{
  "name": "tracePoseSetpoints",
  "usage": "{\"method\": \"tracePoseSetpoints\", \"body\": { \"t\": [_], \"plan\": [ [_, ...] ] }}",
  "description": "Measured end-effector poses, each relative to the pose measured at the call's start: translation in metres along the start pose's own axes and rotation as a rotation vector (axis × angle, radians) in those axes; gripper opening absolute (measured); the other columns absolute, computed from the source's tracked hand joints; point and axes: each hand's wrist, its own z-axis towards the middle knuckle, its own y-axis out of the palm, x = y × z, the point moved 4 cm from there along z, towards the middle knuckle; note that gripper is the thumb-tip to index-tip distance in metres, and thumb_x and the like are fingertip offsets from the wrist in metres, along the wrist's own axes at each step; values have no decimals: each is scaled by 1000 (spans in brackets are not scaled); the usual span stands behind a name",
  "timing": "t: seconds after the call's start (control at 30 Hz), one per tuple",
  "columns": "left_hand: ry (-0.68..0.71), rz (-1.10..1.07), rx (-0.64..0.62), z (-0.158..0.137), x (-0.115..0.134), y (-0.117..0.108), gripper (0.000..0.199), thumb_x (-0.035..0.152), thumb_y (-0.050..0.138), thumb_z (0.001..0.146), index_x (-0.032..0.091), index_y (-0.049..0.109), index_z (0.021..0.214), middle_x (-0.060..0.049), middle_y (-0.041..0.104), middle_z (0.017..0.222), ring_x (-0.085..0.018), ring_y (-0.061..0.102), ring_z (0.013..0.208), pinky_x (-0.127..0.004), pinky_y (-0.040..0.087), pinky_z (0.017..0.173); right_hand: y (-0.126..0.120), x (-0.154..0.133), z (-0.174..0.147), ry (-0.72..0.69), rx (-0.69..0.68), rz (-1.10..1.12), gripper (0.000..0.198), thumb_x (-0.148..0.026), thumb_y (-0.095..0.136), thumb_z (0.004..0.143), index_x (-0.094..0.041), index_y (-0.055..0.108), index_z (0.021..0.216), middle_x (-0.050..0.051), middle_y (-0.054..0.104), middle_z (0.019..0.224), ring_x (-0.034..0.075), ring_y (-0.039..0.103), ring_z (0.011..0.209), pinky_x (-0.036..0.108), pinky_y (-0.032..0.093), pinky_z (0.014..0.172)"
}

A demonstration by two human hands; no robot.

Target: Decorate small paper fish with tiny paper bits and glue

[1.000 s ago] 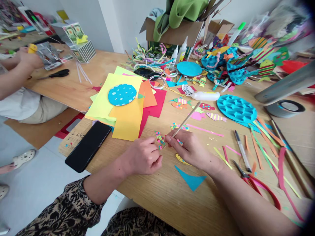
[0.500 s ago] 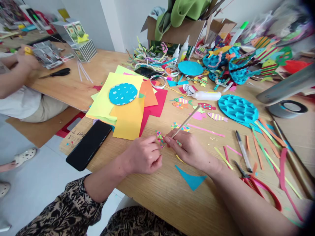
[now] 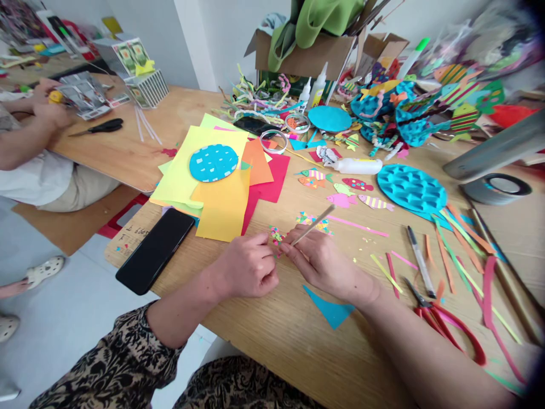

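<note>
A thin wooden stick (image 3: pixel 314 225) is pinched in my right hand (image 3: pixel 326 255), its upper end slanting up to the right. Close beside it, my left hand (image 3: pixel 247 266) rests near the table with its fingers curled; whatever they hold is hidden. Between and just beyond the hands lie small multicoloured paper bits (image 3: pixel 277 234), partly covered by my fingers. More confetti-like bits (image 3: pixel 304 217) show behind my right hand. Several paper fish, among them a pink fish (image 3: pixel 340 199), lie beyond. A blue paper scrap (image 3: pixel 328 307) sits below my right hand.
Left of me are a black phone (image 3: pixel 155 250), yellow paper (image 3: pixel 223 213) and a blue dotted oval (image 3: pixel 213 163). On the right lie red-handled scissors (image 3: pixel 453 326), a pen (image 3: pixel 421 261), paper strips and a textured blue oval (image 3: pixel 412 189). Another person's hands (image 3: pixel 53 108) work at far left.
The stick has tipped lower and to the right at its upper end. My right hand has shifted slightly left, and my left hand has barely moved.
</note>
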Motion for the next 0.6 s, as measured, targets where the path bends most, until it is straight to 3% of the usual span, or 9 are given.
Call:
{"method": "tracePoseSetpoints", "body": {
  "t": [0.2, 0.4, 0.6],
  "plan": [
    [-28, -9, -26, 0, -1, 2, 22, 14, 53, 76, 18, 55, 54, -3, 57, 57, -18, 52, 62, -30, 41, 51, -5, 2, -2, 78, 31, 71, 28, -22, 40, 98, -18, 54, 74, 4, 57, 70, 15, 52, 66, 30, 43, 64],
    [-33, -46, -47, -1, -1, 2, 18, 13, 54, 76, 16, 59, 59, -5, 69, 71, -19, 59, 71, -31, 51, 62, -25, 2, -6, 170, 110, 120, 30, -26, 44, 98, -18, 58, 72, 4, 63, 71, 14, 58, 66, 29, 44, 63],
    [-49, -124, 24, 1, -1, -2, 17, 11, 55, 78, 16, 60, 63, -6, 72, 79, -19, 62, 76, -31, 53, 66, -47, 2, -58, 285, 329, 99, 31, -26, 44, 98, -19, 61, 73, 5, 64, 74, 15, 60, 68, 30, 46, 62]
  ]
}}
